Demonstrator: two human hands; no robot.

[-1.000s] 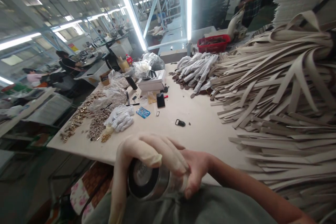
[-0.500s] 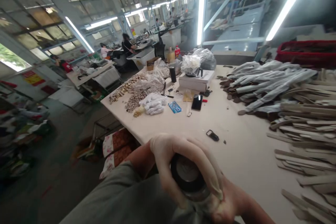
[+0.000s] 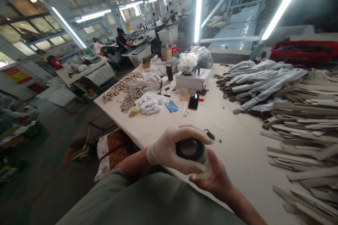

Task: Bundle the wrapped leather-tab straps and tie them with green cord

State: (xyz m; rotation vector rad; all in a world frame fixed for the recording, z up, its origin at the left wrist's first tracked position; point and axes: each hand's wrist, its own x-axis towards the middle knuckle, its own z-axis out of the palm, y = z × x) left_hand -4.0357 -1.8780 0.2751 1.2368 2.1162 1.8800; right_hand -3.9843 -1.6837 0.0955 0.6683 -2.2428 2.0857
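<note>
Just above my lap, at the table's near edge, I have a see-through bottle with a round dark lid [image 3: 190,148] tilted toward me. My left hand [image 3: 175,151], in a pale thin glove, curls its fingers and thumb around the lid. Lower down, my bare right hand [image 3: 215,175] wraps the body of the bottle, most of which is hidden by the fingers. Beyond the hands, a small black clip-like fitting [image 3: 210,134] lies on the table.
A dark phone [image 3: 193,101], a blue card [image 3: 171,106] and white gloves [image 3: 150,103] lie on the pale table [image 3: 232,168]. Metal fittings [image 3: 116,89] are heaped at left. Strap-like strips [image 3: 303,123] fill the right side. A white box [image 3: 191,80] stands behind. Co-workers sit farther off.
Both hands and the bottle have risen away from my lap toward the table. My left fingers now sit lower around the lid's sides. The view has shifted slightly.
</note>
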